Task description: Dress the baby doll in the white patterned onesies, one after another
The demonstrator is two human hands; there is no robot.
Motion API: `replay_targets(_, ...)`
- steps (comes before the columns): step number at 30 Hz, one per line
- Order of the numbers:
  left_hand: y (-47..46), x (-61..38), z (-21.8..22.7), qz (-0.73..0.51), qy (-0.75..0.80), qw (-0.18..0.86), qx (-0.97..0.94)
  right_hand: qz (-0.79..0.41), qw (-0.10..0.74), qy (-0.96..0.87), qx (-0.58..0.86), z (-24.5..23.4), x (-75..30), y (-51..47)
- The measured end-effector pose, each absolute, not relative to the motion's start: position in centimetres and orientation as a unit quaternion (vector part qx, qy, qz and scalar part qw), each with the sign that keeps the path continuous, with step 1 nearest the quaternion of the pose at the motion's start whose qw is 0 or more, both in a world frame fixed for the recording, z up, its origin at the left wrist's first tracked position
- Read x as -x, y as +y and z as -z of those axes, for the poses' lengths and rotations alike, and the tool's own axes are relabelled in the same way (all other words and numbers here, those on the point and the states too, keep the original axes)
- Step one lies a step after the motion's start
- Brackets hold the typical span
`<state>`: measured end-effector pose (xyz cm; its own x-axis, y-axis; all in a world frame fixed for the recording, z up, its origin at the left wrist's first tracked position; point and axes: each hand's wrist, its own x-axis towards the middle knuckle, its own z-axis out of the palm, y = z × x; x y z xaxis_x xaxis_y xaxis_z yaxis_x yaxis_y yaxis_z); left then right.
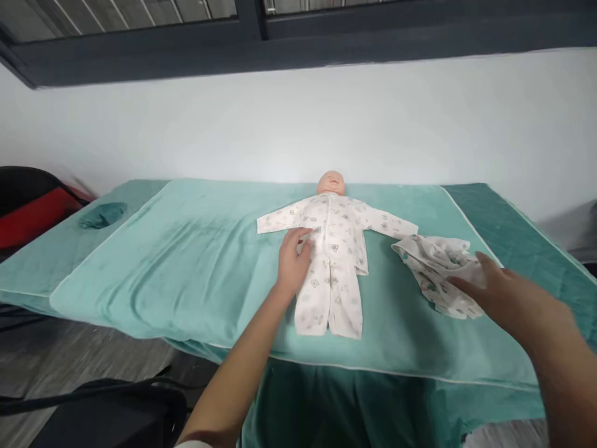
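The doll (331, 183) lies on its back on the green bed (205, 249), with the head pointing to 12 o'clock, near the wall (298, 127). From the middle of the printed shirt (342, 227), the trousers (346, 298) are at 6 o'clock, and the crumpled cloth (431, 256) is at about 4 o'clock, just beside the end of one sleeve.

The left hand (295, 262) is at the 8 o'clock side of the shirt, touching its edge; the fingers are lightly bent and the thumb stands apart from them, with a gap between. The right hand (506, 292) is at the 4 o'clock side of the cloth. Its thumb and fingers are spread over this cloth, but the hand is blurred, and I cannot tell if it pinches the fabric.

In my judgement, the arranging of the shirt and trousers is mostly done: both sleeves are stretched out, the front looks closed, and the trouser legs lie straight. No doll's hands or feet are visible, so I cannot say whether the limbs are inside. The crumpled cloth seems to be the part left, because it is neither spread nor folded.
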<state>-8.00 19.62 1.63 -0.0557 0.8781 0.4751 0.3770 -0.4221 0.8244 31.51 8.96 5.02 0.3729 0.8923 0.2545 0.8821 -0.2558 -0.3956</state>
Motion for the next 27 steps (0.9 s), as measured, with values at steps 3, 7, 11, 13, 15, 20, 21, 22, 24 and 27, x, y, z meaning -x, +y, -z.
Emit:
replay_targets(3, 24.1, 7.1, -2.1, -0.531, 0.479, 0.196, -0.671, 0.078, 0.153, -0.576, 0.799, -8.2, -26.8, 10.0)
replay_targets(7, 30.0, 5.4, -3.2, -0.481, 0.47, 0.192, -0.715, -0.061, 0.31, -0.68, 0.662, -8.6, -17.8, 17.9)
replay_targets(11, 33.3, 4.3, -3.4, -0.421, 0.463, 0.244, -0.741, -0.142, 0.434, -0.699, 0.55, -5.9, -11.0, 27.8)
replay_targets(13, 33.7, 4.3, -2.9, -0.415, 0.471, 0.24, -0.74, -0.161, 0.477, -0.68, 0.533, -4.6, -9.4, 30.8)
replay_targets(15, 33.6, 4.5, -2.4, -0.42, 0.473, 0.227, -0.741, -0.176, 0.495, -0.673, 0.521, -3.5, -8.9, 32.1)
replay_targets(20, 33.3, 5.1, -1.8, -0.426, 0.47, 0.228, -0.739, -0.24, 0.516, -0.605, 0.556, -2.2, -9.7, 31.8)
replay_targets(21, 33.4, 5.2, -1.9, -0.424, 0.47, 0.23, -0.739, -0.25, 0.523, -0.588, 0.564, -2.1, -9.9, 31.8)
replay_targets(22, 33.4, 5.3, -1.9, -0.422, 0.47, 0.232, -0.74, -0.256, 0.529, -0.578, 0.566, -2.0, -9.9, 31.8)
replay_targets(24, 33.6, 5.3, -2.0, -0.42, 0.47, 0.236, -0.74, -0.254, 0.537, -0.575, 0.562, -1.9, -9.9, 31.9)
replay_targets(27, 33.6, 5.3, -2.1, -0.419, 0.471, 0.241, -0.738, -0.24, 0.539, -0.588, 0.553, -1.9, -9.7, 32.1)
